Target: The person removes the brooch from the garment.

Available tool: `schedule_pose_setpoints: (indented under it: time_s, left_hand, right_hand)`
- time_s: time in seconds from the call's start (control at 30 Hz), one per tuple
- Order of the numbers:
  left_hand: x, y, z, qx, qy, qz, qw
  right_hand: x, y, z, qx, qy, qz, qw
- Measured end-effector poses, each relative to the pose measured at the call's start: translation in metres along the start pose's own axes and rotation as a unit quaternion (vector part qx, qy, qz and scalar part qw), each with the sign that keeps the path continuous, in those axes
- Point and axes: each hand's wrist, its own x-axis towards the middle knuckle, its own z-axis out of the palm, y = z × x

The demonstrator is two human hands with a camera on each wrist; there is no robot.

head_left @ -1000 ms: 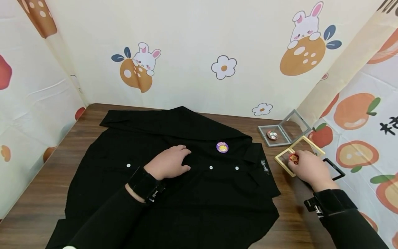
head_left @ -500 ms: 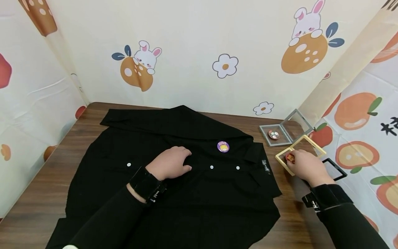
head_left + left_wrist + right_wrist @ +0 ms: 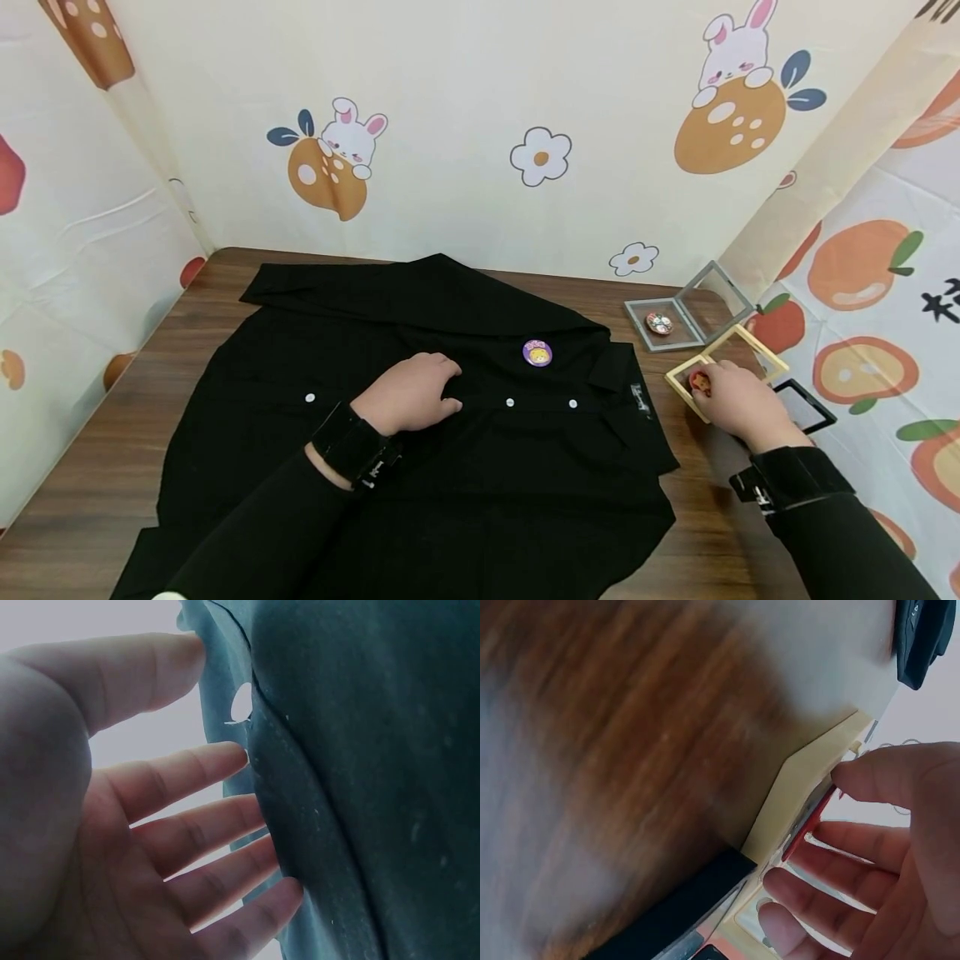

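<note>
Red badge pinched at the yellow case, other hand just parked on the shirt

So the red badge (image 3: 700, 382) is held by the right hand (image 3: 738, 404), pinched between thumb and fingers, right at the base of the yellow case (image 3: 684, 367). Whether the case is actually being touched by the badge can't be told from these angles. The case's clear lid is flipped up. Just behind it a grey case (image 3: 636, 324) is also left open, with a round patterned badge (image 3: 660, 323) sitting inside. A black case (image 3: 821, 426) is partly covered by the right hand.

The left hand (image 3: 408, 393) is rested on the black shirt (image 3: 480, 467), fingers loose and a bit spread, nothing gripped, fingertips against the fabric. A purple badge (image 3: 537, 353) can be seen on the shirt, above the white buttons (image 3: 510, 402). Everything's laid out on a wood-grain table (image 3: 71, 483).
</note>
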Motion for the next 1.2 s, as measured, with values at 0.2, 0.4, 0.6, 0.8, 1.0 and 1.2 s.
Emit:
schedule_pose_setpoints:
  time_s: [0.2,0.4,0.6,0.8,1.0,1.2]
  left_hand:
    - [0.0,-0.001,0.003,0.0,0.002,-0.001,1.0]
    - [0.002,0.0,0.001,0.004,0.003,0.002,1.0]
    - [0.001,0.0,0.002,0.007,0.0,-0.001,1.0]
    - [0.001,0.0,0.004,0.01,0.004,0.0,0.9999]
    - [0.001,0.0,0.003,0.019,0.007,-0.005,0.9998]
    - [-0.001,0.001,0.002,0.016,0.005,-0.007,0.9998]
  right_hand:
    - [-0.001,-0.002,0.004,0.004,0.014,0.014,0.9998]
    - [0.0,-0.002,0.003,0.012,0.023,0.028,0.9993]
    - [0.002,-0.004,0.0,0.02,0.006,0.026,0.9995]
    - [0.003,-0.009,-0.006,0.014,-0.027,0.036,0.9989]
    - [0.001,-0.018,-0.008,-0.014,-0.018,0.042,0.9989]
    - [-0.001,-0.042,-0.015,-0.026,0.015,0.014,0.9994]
